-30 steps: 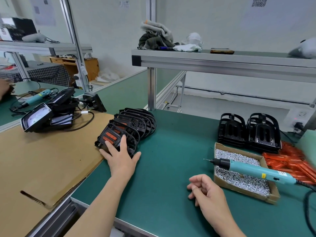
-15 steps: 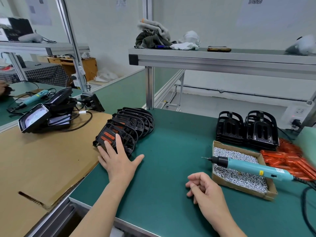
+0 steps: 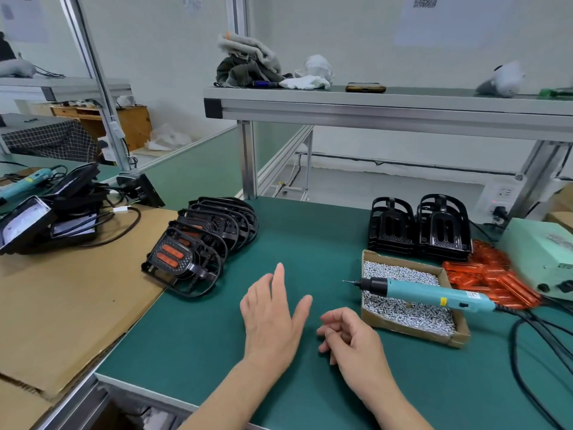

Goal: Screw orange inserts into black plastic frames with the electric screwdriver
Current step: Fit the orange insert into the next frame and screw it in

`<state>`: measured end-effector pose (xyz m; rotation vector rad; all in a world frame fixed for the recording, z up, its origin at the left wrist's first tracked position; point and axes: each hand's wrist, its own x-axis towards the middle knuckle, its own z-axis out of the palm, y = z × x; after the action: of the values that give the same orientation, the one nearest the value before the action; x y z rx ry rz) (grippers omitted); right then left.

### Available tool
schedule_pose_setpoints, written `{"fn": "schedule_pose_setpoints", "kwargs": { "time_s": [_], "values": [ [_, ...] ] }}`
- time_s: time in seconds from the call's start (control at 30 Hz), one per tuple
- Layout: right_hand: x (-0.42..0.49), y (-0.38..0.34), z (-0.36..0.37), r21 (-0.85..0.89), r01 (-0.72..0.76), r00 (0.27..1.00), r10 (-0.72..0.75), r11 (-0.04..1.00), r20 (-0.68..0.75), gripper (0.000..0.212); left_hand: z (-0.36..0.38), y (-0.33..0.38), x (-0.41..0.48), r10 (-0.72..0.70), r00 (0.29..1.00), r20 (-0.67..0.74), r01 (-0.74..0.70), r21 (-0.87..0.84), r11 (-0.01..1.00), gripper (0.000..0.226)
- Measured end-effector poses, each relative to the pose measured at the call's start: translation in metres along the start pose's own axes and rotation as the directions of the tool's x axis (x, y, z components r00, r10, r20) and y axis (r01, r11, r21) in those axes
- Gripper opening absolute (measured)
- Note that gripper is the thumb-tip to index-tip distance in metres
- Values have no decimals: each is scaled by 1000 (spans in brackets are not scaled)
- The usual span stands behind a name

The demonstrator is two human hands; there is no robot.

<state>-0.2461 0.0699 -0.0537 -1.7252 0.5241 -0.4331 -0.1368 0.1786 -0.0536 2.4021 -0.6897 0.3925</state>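
A row of fitted frames [image 3: 198, 252] leaned by the bench's [image 3: 310, 243] left edge, while bare black frames [image 3: 418, 228] and loose orange inserts [image 3: 490, 280] sat toward its back right corner, so plenty seemed left. Both hands were empty near the front edge, the left hand [image 3: 273, 321] spread flat, the right hand [image 3: 350, 336] loosely curled; the electric screwdriver [image 3: 434, 293] lay across the screw box [image 3: 409, 315]. Only the front frame's inserts showed clearly; the rest overlapped.

Two electric screwdrivers [image 3: 424, 293] [image 3: 24, 183], one screw box [image 3: 412, 332], two empty-frame stacks [image 3: 392, 226] [image 3: 443, 228].
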Motion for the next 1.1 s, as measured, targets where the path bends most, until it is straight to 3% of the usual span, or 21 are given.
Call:
{"fn": "schedule_pose_setpoints", "kwargs": {
  "time_s": [0.33,0.47,0.77,0.97,1.1],
  "values": [
    [1,0,-3,65,28,993,-21,997,-116,26,20,38,-10,136,965,225,-86,-217,972,34],
    [1,-1,-4,57,9,991,-1,998,-132,29,24,35,-7,190,939,285,-132,-211,969,37],
    [-5,-6,-7,22,77,978,-72,997,-198,33,26,32,-8,211,939,270,-141,-256,956,39],
    [9,-35,-35,102,266,903,-210,959,-375,39,28,31,-9,185,950,250,-107,-297,949,44],
    [53,-57,-93,-12,292,826,-258,956,-501,33,32,28,-9,177,953,248,-95,-309,946,46]
  ]
}}
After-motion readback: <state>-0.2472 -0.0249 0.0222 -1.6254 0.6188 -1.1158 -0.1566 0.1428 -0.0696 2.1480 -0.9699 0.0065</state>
